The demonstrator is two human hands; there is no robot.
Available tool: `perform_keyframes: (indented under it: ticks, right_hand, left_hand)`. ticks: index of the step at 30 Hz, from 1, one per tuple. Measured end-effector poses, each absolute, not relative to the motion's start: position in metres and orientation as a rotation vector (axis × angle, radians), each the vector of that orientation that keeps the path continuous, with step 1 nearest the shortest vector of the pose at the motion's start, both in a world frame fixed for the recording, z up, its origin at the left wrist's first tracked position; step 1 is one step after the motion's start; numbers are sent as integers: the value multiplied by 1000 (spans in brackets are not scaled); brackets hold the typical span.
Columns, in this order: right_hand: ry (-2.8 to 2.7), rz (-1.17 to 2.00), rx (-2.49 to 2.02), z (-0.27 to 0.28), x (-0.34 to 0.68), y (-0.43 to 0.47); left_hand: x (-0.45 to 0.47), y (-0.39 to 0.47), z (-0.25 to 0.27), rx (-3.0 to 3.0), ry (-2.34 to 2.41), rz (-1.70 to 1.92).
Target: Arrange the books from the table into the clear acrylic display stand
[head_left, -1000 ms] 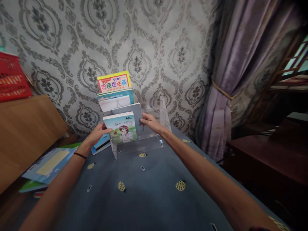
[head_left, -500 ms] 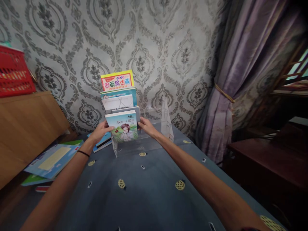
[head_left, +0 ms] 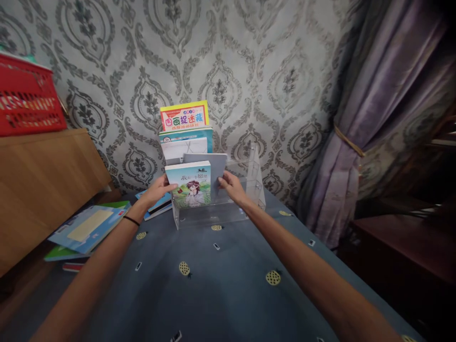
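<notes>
A clear acrylic book rack (head_left: pixel 228 213) stands on the cloth-covered table, with books upright in its left half. At its front is a storybook (head_left: pixel 192 187) with a girl on the cover; my left hand (head_left: pixel 158 190) grips its left edge, thumb on the cover. Just behind it, a plain grey book (head_left: pixel 216 166) sticks out to the right, its right edge pinched in my right hand (head_left: pixel 231 186). Further back rise a white book (head_left: pixel 171 151), a teal book (head_left: pixel 209 135) and a yellow-edged picture book (head_left: pixel 185 115).
On the left, a red plastic basket (head_left: pixel 28 102) sits on a wooden cabinet (head_left: pixel 53 175). Several books (head_left: pixel 90 228) lie below it, and a blue book (head_left: pixel 156 209) lies beside the rack. A purple curtain (head_left: pixel 359 123) hangs on the right before the patterned wall.
The grey book has slid rightward out from behind the storybook, drawn by my right hand. My left hand stays on the storybook. The whole view has shifted slightly.
</notes>
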State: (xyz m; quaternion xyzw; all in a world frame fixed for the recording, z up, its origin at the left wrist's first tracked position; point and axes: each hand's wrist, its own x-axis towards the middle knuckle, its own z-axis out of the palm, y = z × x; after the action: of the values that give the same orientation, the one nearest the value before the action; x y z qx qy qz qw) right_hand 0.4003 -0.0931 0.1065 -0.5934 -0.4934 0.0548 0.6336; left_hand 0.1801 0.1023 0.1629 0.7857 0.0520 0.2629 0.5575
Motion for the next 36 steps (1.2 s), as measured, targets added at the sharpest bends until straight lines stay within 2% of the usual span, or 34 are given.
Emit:
perform_keyframes:
  ticks: [12,29,36]
  right_hand:
    - [-979,47,-1305,117,435,-173]
    - [-826,-60,-1166,117,425,-202]
    - [-814,-111,-1121,145,426,-209]
  left_hand:
    - [176,99,164,1822,135,607]
    - [168,88,172,1834,120,690]
    - [157,109,199,1855,282,997]
